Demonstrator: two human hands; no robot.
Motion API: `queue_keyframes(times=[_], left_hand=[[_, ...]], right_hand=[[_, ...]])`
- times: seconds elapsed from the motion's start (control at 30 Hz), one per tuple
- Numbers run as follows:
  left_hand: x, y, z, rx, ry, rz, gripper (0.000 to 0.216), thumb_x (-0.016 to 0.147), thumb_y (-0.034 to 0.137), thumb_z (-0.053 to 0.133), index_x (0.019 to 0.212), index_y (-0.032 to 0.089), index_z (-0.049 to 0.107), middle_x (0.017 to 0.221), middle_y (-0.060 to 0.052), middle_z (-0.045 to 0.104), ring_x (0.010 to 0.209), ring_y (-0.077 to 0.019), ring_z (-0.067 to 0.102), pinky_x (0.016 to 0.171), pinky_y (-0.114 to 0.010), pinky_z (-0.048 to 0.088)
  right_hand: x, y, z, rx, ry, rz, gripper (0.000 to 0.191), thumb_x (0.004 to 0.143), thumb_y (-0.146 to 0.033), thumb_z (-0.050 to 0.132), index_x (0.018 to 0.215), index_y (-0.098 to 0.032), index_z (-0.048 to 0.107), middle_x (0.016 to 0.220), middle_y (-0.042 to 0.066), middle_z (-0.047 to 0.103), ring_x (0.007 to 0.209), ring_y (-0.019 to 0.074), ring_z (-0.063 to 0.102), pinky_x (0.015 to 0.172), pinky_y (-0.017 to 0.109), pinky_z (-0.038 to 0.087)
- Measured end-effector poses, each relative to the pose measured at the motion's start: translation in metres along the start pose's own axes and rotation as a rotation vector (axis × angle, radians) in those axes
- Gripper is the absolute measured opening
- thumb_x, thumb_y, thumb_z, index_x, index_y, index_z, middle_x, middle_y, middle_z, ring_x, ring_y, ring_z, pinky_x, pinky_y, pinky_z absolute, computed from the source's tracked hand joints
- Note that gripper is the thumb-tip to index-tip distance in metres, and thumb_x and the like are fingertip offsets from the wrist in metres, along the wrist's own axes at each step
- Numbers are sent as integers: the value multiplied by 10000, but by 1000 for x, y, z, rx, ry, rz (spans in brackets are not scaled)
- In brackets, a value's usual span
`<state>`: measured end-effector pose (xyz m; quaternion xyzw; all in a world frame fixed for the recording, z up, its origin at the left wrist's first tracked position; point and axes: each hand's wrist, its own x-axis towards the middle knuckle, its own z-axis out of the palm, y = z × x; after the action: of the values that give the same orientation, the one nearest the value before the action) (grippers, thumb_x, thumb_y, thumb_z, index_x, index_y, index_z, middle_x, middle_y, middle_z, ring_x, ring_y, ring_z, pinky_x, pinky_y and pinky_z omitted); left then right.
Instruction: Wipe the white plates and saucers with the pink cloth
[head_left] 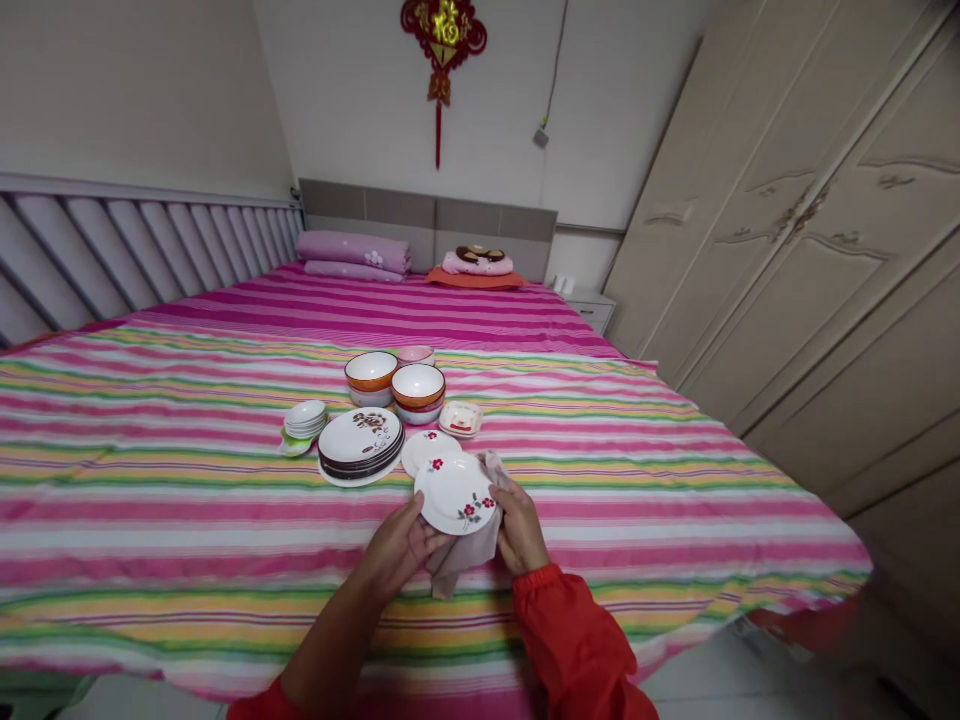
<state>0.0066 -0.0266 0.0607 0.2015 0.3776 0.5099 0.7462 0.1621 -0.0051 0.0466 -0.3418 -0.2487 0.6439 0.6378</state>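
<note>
A white plate [455,490] with red flowers is held up between both my hands. My left hand [405,545] grips its left edge, thumb on top and fingers underneath. On the right edge, my right hand [520,525] pinches the plate together with a greyish-pink cloth [469,555], which hangs beneath and behind it. Just beyond lies another flowered white plate [421,448], partly covered by the held one. To its left is a stack of dark-rimmed plates [358,440] with a brown flower design.
Stacked bowls [418,385] and more bowls [371,372] stand behind the plates, with a pink bowl [416,355]. Small square dishes [460,419] sit right, small white dishes [304,418] left. A striped sheet [645,500] covers the bed; a wardrobe [787,220] stands right.
</note>
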Motion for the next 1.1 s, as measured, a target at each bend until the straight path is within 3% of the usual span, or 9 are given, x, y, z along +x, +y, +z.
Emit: queue_keyframes(times=[0.13, 0.23, 0.33, 0.43, 0.6, 0.8, 0.97, 1.1], left_hand=[[0, -1, 0, 7, 94, 79, 314, 886, 190, 475, 1164, 52, 517, 963, -191, 709, 890, -251, 684, 853, -414, 523], [3, -5, -2, 52, 155, 121, 262, 864, 187, 507, 1095, 69, 547, 902, -167, 721, 833, -236, 694, 793, -379, 544], [6, -14, -5, 111, 130, 130, 267, 824, 255, 579, 1043, 103, 572, 858, -132, 722, 825, -231, 689, 742, -355, 547], [10, -25, -10, 193, 27, 149, 352, 757, 385, 650, 994, 132, 591, 816, -92, 709, 828, -222, 674, 708, -325, 533], [16, -29, -18, 200, 1, 206, 362, 650, 453, 705, 854, 177, 590, 720, -26, 668, 734, -191, 649, 656, -284, 510], [8, -11, -20, 163, 70, 246, 312, 636, 390, 702, 834, 169, 605, 780, -64, 699, 871, -247, 656, 703, -314, 520], [4, -8, -17, 166, 32, 248, 397, 680, 443, 696, 927, 146, 606, 865, -97, 718, 931, -259, 656, 777, -360, 522], [6, -17, -14, 169, -3, 218, 432, 693, 454, 696, 972, 135, 609, 876, -104, 720, 941, -253, 656, 798, -364, 522]], right_hand=[[2, 3, -3, -146, 39, -107, 335, 674, -274, 686, 989, -160, 683, 885, 53, 732, 785, 210, 664, 750, 345, 522], [3, 4, -5, -332, 27, -281, 371, 766, -315, 602, 1105, -171, 645, 1015, 48, 708, 931, 220, 637, 846, 359, 497], [1, 7, -3, -651, -83, -492, 398, 848, -264, 470, 1223, -189, 581, 1206, 53, 629, 1141, 226, 545, 1001, 387, 403], [-2, 18, 2, -998, -226, -644, 466, 861, -198, 417, 1321, -181, 490, 1391, 75, 474, 1315, 226, 380, 1108, 412, 268], [-15, 37, 14, -1367, -408, -693, 563, 859, -154, 392, 1418, -190, 333, 1466, 80, 362, 1363, 214, 304, 1108, 423, 277], [-34, 35, 6, -1481, -514, -711, 591, 851, -148, 424, 1424, -239, 313, 1447, 50, 399, 1355, 218, 321, 1088, 435, 305], [-28, 35, -23, -1445, -329, -759, 537, 882, -159, 389, 1413, -231, 345, 1433, 72, 418, 1361, 239, 308, 1087, 478, 303], [-13, 30, -28, -1403, -245, -762, 515, 887, -173, 390, 1401, -207, 371, 1437, 78, 410, 1370, 241, 286, 1099, 477, 294]])
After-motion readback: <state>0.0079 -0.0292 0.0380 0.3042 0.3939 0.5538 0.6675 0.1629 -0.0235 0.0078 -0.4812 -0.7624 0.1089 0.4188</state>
